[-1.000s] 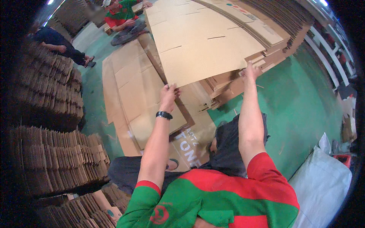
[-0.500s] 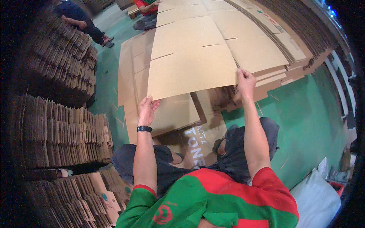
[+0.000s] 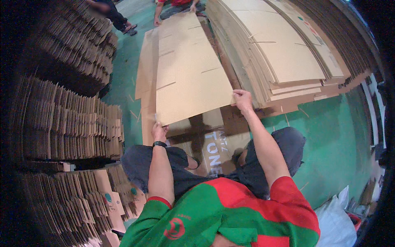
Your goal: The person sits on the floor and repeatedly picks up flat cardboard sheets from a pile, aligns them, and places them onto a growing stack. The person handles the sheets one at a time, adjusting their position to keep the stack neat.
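Observation:
A large flat cardboard sheet (image 3: 189, 78) with several short slits along it stretches away from me, above other cardboard on the floor. My left hand (image 3: 159, 132), with a dark wristband, pinches its near left corner. At the near right corner my right hand (image 3: 242, 100) grips the edge between thumb and fingers. A co-worker's hands (image 3: 192, 8) are at the sheet's far end. Under its near edge, a brown cardboard piece (image 3: 195, 164) with white print lies on the floor between my feet.
A stack of slit cardboard sheets (image 3: 284, 53) stands to the right. Tall piles of folded cardboard (image 3: 70, 127) line the left side. Another person's legs (image 3: 117, 16) show at the far left. A whitish sack (image 3: 335, 224) sits at lower right on the green floor (image 3: 329, 136).
The sheet has moved left, off the right-hand stack, and closer to me. Both my hands have moved nearer to me with it, the right one also leftward. The co-worker's hands now show at its far end.

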Motion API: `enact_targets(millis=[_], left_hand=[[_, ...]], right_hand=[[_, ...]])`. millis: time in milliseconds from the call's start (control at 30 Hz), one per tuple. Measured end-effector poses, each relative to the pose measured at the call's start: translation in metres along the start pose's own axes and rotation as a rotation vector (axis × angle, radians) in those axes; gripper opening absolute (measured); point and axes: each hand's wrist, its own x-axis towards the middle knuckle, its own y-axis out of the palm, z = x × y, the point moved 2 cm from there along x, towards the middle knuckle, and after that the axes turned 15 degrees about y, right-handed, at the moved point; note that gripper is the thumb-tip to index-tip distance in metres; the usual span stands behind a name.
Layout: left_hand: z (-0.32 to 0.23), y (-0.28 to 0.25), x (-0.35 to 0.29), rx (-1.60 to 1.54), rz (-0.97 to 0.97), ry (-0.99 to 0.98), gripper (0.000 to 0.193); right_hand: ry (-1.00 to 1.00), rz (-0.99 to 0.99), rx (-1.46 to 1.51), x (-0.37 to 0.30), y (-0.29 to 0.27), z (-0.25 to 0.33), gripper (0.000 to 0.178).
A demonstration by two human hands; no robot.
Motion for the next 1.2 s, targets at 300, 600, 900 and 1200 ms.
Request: enact_targets(millis=[300,600,900,1200], left_hand=[[0.048,-0.035,0.030,0.120,-0.063,-0.184,0.031],[0.079,-0.031,0.056,0.694,-0.020,-0.025,0.062],[0.083,-0.017,0.049,0.786,0.123,0.168,0.056],[0.068,-0.008,0.025,0.673,0.202,-0.093,0.064]], right_hand=[[-0.138,-0.242,-0.321,-0.016,-0.013,0.008,0.025],[-0.191,-0.963,0.097,0.015,-0.168,0.044,0.037],[-0.088,-0.836,-0.043,0.029,-0.162,0.033,0.055],[-0.043,-0.687,0.569,0.023,-0.162,0.062,0.023]])
